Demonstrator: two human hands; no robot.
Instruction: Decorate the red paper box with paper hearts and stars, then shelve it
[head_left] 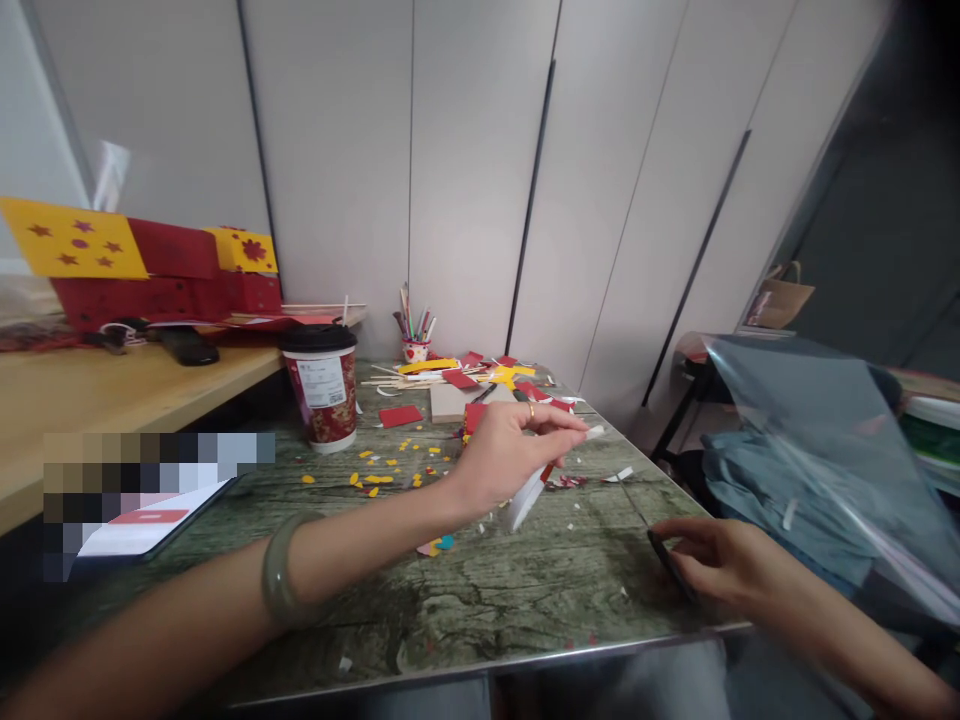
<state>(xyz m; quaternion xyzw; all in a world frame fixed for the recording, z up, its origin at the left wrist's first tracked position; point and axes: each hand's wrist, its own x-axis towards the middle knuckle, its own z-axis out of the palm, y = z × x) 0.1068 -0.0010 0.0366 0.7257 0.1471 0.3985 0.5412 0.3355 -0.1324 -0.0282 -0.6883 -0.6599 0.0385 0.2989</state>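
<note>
My left hand reaches across the green-grey table with a ring on one finger and a jade bangle on the wrist. Its fingers are pinched on a white paper strip that slants down to the table. My right hand rests at the table's right edge, fingers curled on a thin dark flat object that I cannot make out. Scraps of red and white paper lie just beyond the strip.
A red paper cup with a black lid stands at the left centre, yellow cut-outs scattered near it. A pen cup and red and yellow paper pieces lie at the back. A phone lies left. Clear plastic sheet hangs right.
</note>
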